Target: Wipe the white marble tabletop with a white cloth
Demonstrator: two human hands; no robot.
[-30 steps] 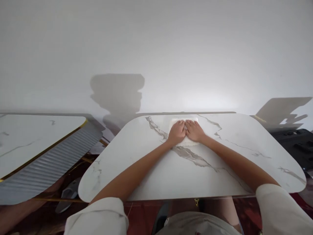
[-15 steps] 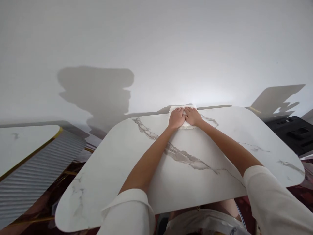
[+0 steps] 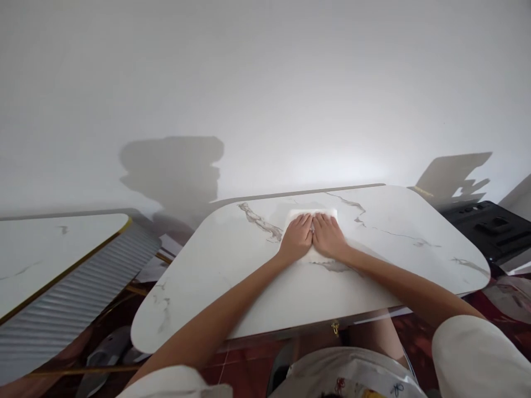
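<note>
A white cloth [image 3: 316,256] with a scalloped edge lies flat on a white marble-patterned table [image 3: 232,249] with grey-brown veins and rounded corners. My left hand [image 3: 296,236] rests on the cloth's left part, palm down, its fingers stretched toward the wall. Beside it, my right hand [image 3: 329,236] lies flat on the right part, also palm down. The thumbs and inner sides of both hands meet or nearly meet in the middle. Both hands press on the cloth from above rather than wrapping round it. Much of the cloth is hidden beneath them.
Behind the table stands a pale wall [image 3: 290,99] with shadows on it. To the left is another marble-topped piece [image 3: 62,237] with gold trim and a ribbed grey side. A black object [image 3: 493,229] sits beyond the right end. My lap [image 3: 352,370] is under the near edge.
Both hands have slid the cloth from the table's far edge by the wall toward me, to about mid-table. My elbows are bent further outward, and the view has shifted slightly.
</note>
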